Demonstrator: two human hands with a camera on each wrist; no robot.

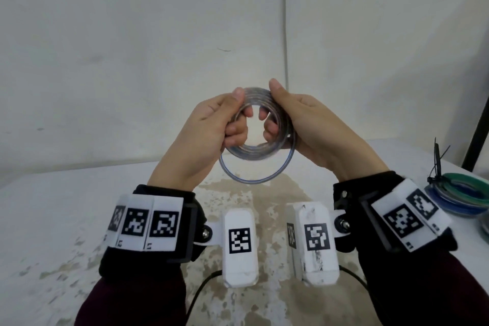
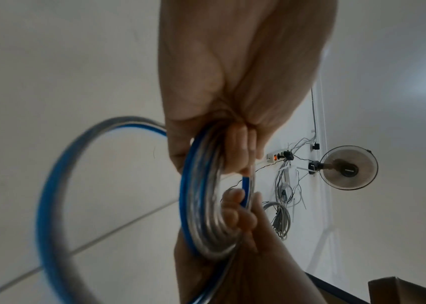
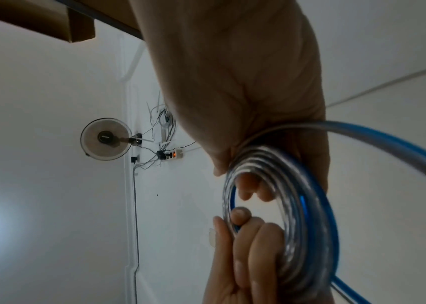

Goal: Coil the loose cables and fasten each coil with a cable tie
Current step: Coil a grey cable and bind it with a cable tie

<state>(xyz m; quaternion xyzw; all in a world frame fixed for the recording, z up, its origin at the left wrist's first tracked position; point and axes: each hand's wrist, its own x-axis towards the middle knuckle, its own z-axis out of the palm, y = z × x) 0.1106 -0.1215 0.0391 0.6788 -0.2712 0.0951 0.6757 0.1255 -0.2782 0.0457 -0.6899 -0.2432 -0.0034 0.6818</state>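
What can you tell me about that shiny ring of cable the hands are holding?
The cable coil is a clear, glossy plastic-looking cable with a blue stripe, wound into several round loops. It is held up in the air above the table. The left hand grips its left side and the right hand its right side, fingers curled through the middle. One outer loop hangs looser and lower than the rest. No cable tie shows on it.

Head view is evenly lit w/ soft diffuse light, no hard shadows, slightly soft overall; a faint bright patch shows on the wall thru the cable coil [image 1: 255, 137], whose loose bottom loop is motion-blurred. Both wrist views are dimmer w/ a cool grey cast, a pale glare patch near one edge each. Hands there sit close, shaded & out of focus, strong wide-angle bending at edges.
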